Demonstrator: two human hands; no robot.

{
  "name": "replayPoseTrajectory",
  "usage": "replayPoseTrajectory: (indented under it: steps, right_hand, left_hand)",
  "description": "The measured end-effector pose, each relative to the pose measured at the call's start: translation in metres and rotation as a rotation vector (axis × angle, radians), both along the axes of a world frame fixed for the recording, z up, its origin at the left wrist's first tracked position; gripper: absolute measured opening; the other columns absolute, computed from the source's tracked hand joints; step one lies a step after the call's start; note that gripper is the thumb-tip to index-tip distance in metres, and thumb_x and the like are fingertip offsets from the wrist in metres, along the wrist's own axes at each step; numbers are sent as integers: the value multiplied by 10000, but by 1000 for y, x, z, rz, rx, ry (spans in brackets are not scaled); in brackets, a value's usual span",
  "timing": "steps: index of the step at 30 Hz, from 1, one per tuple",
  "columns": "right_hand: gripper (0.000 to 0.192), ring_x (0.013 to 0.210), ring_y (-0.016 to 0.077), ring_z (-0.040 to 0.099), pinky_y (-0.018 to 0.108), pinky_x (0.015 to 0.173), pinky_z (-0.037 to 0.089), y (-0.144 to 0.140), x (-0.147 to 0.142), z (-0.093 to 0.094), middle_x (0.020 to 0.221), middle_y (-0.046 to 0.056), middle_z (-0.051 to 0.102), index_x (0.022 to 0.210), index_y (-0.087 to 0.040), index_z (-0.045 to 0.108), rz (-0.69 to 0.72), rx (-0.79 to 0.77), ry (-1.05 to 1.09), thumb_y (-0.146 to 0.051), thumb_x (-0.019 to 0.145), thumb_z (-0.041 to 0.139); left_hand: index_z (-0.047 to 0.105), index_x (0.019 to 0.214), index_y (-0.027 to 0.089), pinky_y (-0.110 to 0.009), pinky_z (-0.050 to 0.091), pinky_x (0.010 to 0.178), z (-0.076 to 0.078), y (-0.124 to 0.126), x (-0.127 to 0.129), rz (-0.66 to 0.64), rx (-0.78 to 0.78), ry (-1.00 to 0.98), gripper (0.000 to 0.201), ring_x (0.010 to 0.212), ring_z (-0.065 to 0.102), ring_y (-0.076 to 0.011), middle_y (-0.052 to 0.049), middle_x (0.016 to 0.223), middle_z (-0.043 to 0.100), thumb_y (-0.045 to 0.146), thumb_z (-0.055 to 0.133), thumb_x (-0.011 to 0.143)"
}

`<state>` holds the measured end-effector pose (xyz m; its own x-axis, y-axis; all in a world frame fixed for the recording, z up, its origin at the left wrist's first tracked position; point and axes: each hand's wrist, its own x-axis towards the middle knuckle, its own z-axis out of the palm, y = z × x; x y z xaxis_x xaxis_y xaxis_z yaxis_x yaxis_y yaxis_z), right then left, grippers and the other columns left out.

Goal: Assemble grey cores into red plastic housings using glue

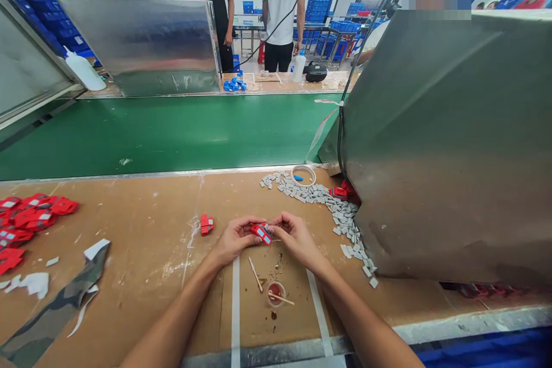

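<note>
From my remote seat: my left hand and right hand pinch one small red part between their fingertips, just above the brown worktable; a second red piece lies near the left hand. A small glue cup with sticks sits just below; grey chips trail off to the right.

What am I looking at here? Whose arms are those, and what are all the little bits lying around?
The single picture comes from a camera worn on a person's head, looking down at their own bare arms. The left hand and right hand together hold a small red part over a brown worktop. Another red part lies beside the left hand, and a pile of red parts sits far left. Small grey pieces trail along a metal box on the right. Near the wrists are a small cup and thin sticks. Beyond runs a green belt; other people stand further back.
</note>
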<state>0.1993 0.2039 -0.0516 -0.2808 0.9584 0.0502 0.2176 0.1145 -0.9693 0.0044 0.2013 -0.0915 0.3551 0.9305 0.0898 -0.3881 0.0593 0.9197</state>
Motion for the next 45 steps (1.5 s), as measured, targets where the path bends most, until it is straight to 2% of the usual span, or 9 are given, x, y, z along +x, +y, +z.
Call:
replayPoseTrajectory:
  steps: [6, 12, 17, 21, 26, 33, 37, 41, 45]
  right_hand:
    - [388, 751, 188, 604, 307, 704, 462, 1, -1, -11, 851, 98, 678, 906, -116, 695, 2, 95, -50, -481, 792, 629]
    - [163, 701, 123, 537, 243, 643, 368, -1, 4, -14, 753, 28, 598, 776, -146, 687, -17, 474, -161, -250, 884, 622]
    - [150, 733, 117, 542, 233, 664, 364, -7, 7, -17, 794, 31, 562, 870, -137, 687, 10, 584, -272, -128, 946, 557]
    - [153, 742, 134, 540, 250, 667, 363, -8, 8, -19, 811, 50, 567, 882, -126, 690, 38, 523, -298, -142, 947, 552]
    - [163, 751, 135, 563, 250, 664, 401, -1, 12, -13, 836, 63, 587, 880, -117, 701, 79, 392, -158, -200, 919, 567]
    - [199, 793, 170, 630, 290, 734, 487, 2, 8, -16, 900, 80, 682, 925, -109, 723, -54, 129, -77, -273, 864, 628]
    - [274, 797, 194, 638, 314, 729, 490, -1, 6, -19, 894, 99, 681, 898, -111, 724, -42, 137, -71, -357, 861, 608]
    - [324, 802, 198, 621, 316, 725, 465, -2, 6, -20, 892, 102, 673, 902, -130, 738, -28, 198, -93, -413, 864, 586]
    - [333, 769, 183, 603, 298, 696, 448, 0, 5, -23, 872, 94, 677, 882, -123, 711, 23, 193, -120, -427, 872, 576]
  left_hand:
    - [747, 1058, 108, -204, 566, 818, -2, -1, 1, 40, 11, 6, 436, 882, 687, -113, -71, 1015, 733, 197, 897, 659]
    - [779, 1004, 127, -208, 586, 828, 0, -5, 7, 99, 27, 62, 370, 918, 702, -133, -57, 1000, 727, 133, 842, 639]
    - [783, 1002, 116, -200, 584, 821, -2, -6, 12, 174, 45, 137, 358, 907, 710, -143, -65, 988, 731, 124, 780, 644]
    - [788, 988, 110, -206, 577, 817, -4, -5, 15, 208, 87, 210, 331, 897, 707, -155, -78, 971, 726, 135, 749, 661]
    - [795, 994, 112, -207, 558, 819, -3, -7, 18, 252, 176, 319, 300, 895, 690, -159, -94, 956, 707, 230, 789, 719]
    - [765, 1119, 93, -298, 548, 909, -3, -9, 16, 251, 250, 435, 448, 1017, 678, -221, -140, 1070, 698, 378, 789, 774]
    - [725, 1206, 88, -331, 533, 925, -4, -12, 13, 264, 222, 482, 532, 1058, 664, -243, -153, 1170, 679, 395, 758, 773]
    - [742, 1152, 103, -297, 483, 874, -1, -15, 9, 260, 363, 609, 418, 959, 645, -208, -116, 1033, 689, 376, 699, 838]
    - [738, 1129, 101, -268, 456, 827, 1, -17, 8, 271, 447, 630, 381, 905, 622, -181, -95, 976, 679, 364, 709, 854]
